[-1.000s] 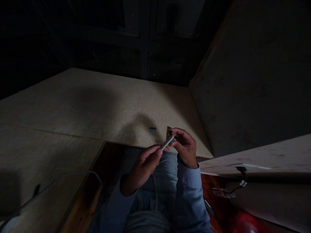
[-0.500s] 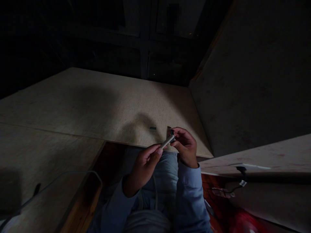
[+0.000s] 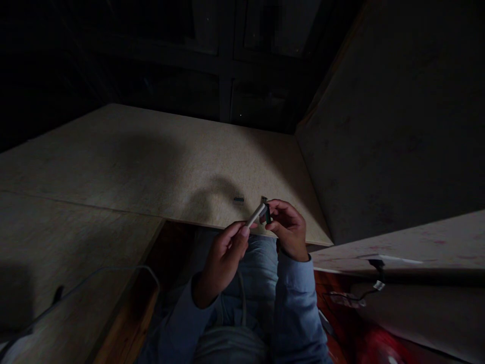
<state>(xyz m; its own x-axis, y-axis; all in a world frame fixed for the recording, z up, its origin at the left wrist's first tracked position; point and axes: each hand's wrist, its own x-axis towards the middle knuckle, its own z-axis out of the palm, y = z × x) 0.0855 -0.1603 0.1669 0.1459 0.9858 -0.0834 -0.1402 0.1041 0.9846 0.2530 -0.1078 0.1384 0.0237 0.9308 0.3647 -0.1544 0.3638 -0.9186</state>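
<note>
Pale stick [image 3: 254, 216], one: above the near edge of the table [image 3: 212, 156], toward its right end. Long axis slanting; lower end in the fingers, free end pointing away from the body and to the right.

Left hand [image 3: 222, 260], one: thumb and fingers pinched on the stick's lower end, just in front of the table's near edge.

Right hand [image 3: 290, 230], one: thumb below and fingers above, gripping a green piece [image 3: 269, 214] at the table's near edge. Piece, one in hand: thin, dark, its long axis running roughly away from the body. The stick's free end lies just beside it; whether they touch cannot be told.

Green strip [image 3: 238, 199], one: lying on the table near its front edge, left of the right hand, long axis running left to right.

Cable [image 3: 113, 268], one: thin, across the table's near left part, curving down past its edge.

Plug [image 3: 377, 264], one: black, right of the table, low on the wall.

Red item [image 3: 382, 344], one: right of the table and below it; blurred, kind unclear.
</note>
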